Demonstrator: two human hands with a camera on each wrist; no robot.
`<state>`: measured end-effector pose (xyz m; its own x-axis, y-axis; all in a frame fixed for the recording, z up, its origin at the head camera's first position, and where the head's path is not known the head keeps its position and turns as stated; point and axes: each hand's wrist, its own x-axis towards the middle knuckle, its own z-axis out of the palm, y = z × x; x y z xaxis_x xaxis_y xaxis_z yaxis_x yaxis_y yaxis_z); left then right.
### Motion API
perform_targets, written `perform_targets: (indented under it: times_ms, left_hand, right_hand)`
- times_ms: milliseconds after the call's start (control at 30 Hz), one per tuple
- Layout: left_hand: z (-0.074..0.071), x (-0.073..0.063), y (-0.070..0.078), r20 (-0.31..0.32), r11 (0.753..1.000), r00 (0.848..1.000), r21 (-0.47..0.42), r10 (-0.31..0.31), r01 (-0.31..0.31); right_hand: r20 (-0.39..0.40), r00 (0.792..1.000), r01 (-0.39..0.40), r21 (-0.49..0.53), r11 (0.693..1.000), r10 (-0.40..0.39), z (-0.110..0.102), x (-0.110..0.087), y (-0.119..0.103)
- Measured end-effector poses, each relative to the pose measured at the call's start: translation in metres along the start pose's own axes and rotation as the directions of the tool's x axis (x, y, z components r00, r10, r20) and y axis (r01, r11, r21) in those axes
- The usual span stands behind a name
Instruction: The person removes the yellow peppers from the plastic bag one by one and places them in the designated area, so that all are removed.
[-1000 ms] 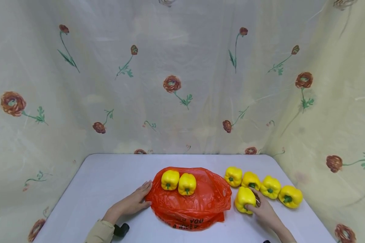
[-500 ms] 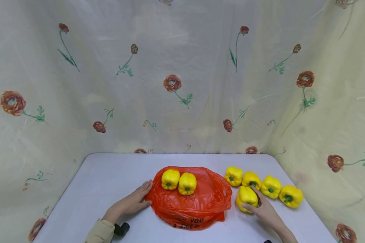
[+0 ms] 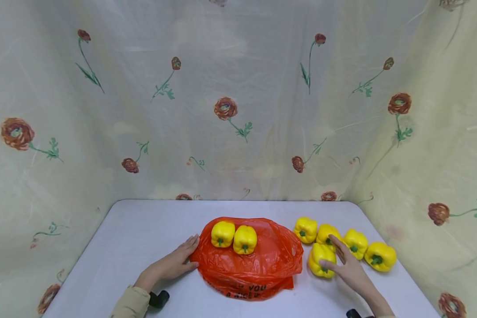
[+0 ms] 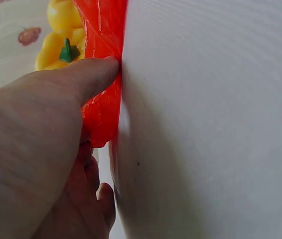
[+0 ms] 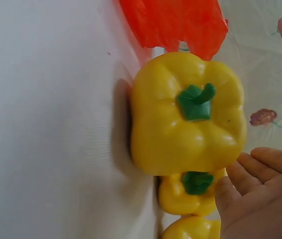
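Observation:
A red plastic bag (image 3: 272, 260) with black lettering lies flat on the white table. Two yellow bell peppers, a left one (image 3: 222, 235) and a right one (image 3: 244, 240), sit on top of it. My left hand (image 3: 171, 265) rests flat at the bag's left edge; in the left wrist view its thumb (image 4: 98, 74) presses the red film. To the bag's right stands another yellow bell pepper (image 3: 319, 261), its green stem (image 5: 196, 102) plain in the right wrist view. Beside that pepper my right hand (image 3: 351, 271) spreads, thumb and fingers apart, holding nothing.
Several more yellow peppers form a slanting row behind the right hand, from the leftmost pepper (image 3: 305, 230) to the rightmost pepper (image 3: 380, 257) near the table's right edge. A flower-printed curtain (image 3: 258, 168) hangs behind and on both sides of the table (image 3: 151, 221).
My right hand has let go of the front pepper and drawn slightly up and right, its fingers opening. That pepper shifted a little to the right earlier on. The left hand and bag stay put.

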<state>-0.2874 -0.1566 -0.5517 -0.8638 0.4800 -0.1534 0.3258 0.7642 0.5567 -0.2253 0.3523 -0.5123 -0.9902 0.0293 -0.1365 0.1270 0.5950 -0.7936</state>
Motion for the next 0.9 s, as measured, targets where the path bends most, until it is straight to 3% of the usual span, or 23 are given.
perform_targets:
  times_ms: [500,900]
  left_hand:
    - [-0.002,-0.003,0.005,-0.001,1.000,1.000,-0.019,0.005,-0.005]
    - [-0.001,-0.003,0.003,-0.003,1.000,1.000,0.007,-0.004,0.004]
  right_hand:
    - [-0.034,0.992,0.119,-0.001,0.993,-0.119,0.007,0.013,-0.039]
    - [0.047,0.975,0.214,0.099,0.972,-0.219,0.023,0.021,-0.081]
